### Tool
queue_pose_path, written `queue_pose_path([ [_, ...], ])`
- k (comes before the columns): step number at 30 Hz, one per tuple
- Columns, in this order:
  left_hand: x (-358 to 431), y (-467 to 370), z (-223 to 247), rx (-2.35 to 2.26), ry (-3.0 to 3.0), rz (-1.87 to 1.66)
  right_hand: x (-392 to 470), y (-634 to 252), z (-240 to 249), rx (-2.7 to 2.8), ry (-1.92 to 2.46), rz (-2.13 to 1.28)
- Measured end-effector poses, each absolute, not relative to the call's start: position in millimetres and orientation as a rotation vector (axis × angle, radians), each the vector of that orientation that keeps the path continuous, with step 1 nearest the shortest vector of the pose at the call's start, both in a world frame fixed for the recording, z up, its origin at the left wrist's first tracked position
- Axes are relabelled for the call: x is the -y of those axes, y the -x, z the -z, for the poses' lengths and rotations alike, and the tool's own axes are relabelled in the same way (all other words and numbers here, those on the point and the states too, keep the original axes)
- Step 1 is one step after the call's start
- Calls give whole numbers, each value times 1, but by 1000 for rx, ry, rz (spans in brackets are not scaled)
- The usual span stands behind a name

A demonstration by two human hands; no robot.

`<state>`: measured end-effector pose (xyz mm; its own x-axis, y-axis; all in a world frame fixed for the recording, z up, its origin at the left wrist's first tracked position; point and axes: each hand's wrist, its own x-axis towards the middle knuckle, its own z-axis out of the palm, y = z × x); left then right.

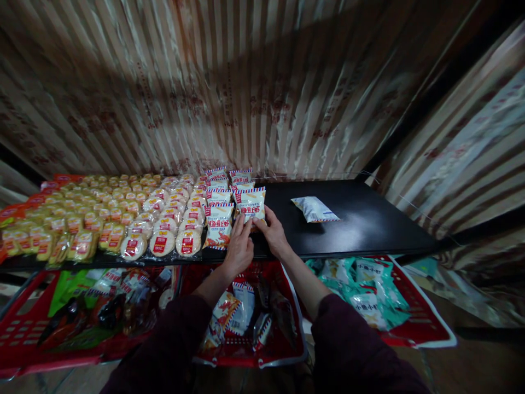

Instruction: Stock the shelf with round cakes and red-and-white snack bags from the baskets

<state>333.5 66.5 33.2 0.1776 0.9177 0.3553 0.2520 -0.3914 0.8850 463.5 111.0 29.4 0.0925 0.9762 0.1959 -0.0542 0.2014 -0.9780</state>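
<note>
My left hand (240, 248) and my right hand (274, 232) hold a white snack bag (250, 202) with red print between them, at the front of its row on the black shelf (279, 241). The left fingers press on its lower left part, and the right fingers grip its lower right edge. Directly left of it stands another bag of the same kind (219, 225), with more such bags in rows behind. A single white bag (315, 209) lies flat on the shelf, further right.
Round packaged crackers (163, 242) and small yellow packs (84, 243) fill the shelf's left. Below hang or stand red baskets: one with mixed snacks (112, 298), a middle one with bags (245, 306), and one with teal bags (371, 295). Striped sheeting (254, 82) rises behind.
</note>
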Motion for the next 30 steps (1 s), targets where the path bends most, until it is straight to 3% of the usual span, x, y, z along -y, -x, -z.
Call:
queue_pose_path([
  [14,-63,-338,-27,-1155,-1871,-1123,-126,-460,-13,1214,1190,-827],
  [23,-66,-335,-23,-1230,-1992,-1050,-127,-462,-13,1432,1517,-483],
  [30,-66,-332,-26,-1240,-1990,-1044,-128,-461,-14,1433,1498,-539],
])
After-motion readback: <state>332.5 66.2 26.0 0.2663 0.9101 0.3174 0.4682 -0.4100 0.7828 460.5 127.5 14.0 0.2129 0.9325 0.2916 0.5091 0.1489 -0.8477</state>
